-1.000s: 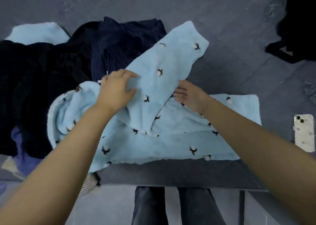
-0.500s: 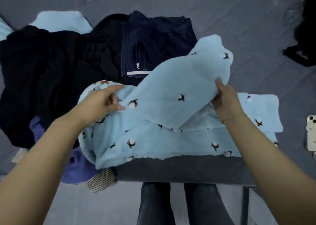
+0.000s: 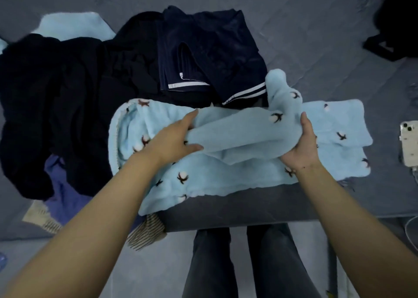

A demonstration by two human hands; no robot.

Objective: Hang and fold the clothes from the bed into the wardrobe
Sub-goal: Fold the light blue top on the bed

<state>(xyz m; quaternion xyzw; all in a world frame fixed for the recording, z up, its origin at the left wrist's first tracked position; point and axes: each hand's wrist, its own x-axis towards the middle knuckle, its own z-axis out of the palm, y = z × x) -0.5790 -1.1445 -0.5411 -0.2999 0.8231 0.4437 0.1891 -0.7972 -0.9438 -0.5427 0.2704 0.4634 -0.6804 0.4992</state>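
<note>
Both forearms are bare, with no sleeves, watch or rings showing on the left hand (image 3: 174,137) or right hand (image 3: 302,147). Dark grey jeans (image 3: 244,266) cover the legs.

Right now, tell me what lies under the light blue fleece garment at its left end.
A purple garment and striped fabric stick out from beneath the light blue fleece garment, all on the grey bed. How far they reach underneath is covered.

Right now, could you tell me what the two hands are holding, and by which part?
Both grip the light blue fleece garment by its folded-over sleeve: left hand near the shoulder end, right hand toward the cuff end.
</note>
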